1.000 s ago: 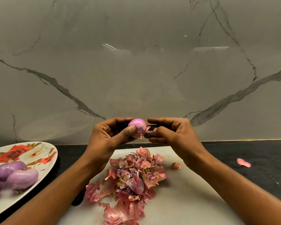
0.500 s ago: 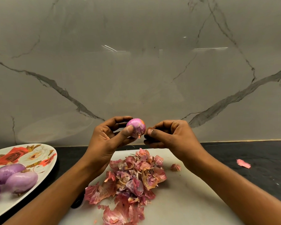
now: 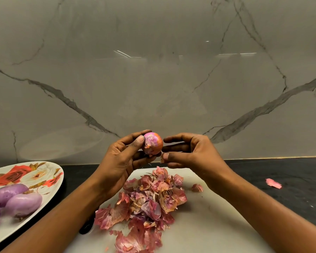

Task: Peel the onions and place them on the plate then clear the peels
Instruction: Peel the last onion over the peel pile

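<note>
My left hand (image 3: 124, 156) grips a small pink onion (image 3: 152, 143) between thumb and fingers, raised above the white cutting board (image 3: 204, 221). Patches of papery skin still cling to the onion. Just to its right, my right hand (image 3: 188, 152) pinches a small scrap of peel (image 3: 162, 158) under the thumb, slightly apart from the onion. A heap of onion peels (image 3: 148, 199) lies on the board below both hands. At the left, a floral plate (image 3: 35, 174) carries three peeled purple onions (image 3: 22, 203).
A loose peel (image 3: 197, 187) sits on the board's right part, and another peel (image 3: 273, 183) lies on the dark counter (image 3: 290, 179) further right. A marble wall (image 3: 153, 79) rises directly behind. A dark object (image 3: 86, 227) pokes out under my left forearm.
My right hand has pulled a scrap of peel off and drawn slightly away from the onion, its fingers spreading. My left hand turned the onion a little, still gripping it.
</note>
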A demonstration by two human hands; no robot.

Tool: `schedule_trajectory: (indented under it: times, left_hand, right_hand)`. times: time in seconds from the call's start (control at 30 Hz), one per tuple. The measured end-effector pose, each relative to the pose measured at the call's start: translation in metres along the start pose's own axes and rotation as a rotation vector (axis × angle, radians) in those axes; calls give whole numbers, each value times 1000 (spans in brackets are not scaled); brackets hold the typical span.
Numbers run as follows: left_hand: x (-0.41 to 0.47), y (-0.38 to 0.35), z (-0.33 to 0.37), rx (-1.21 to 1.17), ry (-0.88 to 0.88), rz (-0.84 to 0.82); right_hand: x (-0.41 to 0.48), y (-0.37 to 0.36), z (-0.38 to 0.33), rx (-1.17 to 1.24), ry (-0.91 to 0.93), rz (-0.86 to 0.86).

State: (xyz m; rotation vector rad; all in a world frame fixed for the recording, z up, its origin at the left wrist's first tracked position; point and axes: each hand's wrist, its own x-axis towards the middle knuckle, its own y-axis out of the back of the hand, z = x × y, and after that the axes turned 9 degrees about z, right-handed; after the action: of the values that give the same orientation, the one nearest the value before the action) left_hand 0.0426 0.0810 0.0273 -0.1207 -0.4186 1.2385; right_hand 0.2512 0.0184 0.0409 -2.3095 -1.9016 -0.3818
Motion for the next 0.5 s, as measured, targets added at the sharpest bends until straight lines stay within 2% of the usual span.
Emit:
schedule_trajectory:
  times: [0.17,0.5]
  left_hand:
    - [-1,-2,-2,94,-12,-15]
    - [-5,-2,2,140,-41,-37]
  right_hand:
    - [-2,-3,-1,55,11,-92]
    - [-3,-4,2,49,14,-99]
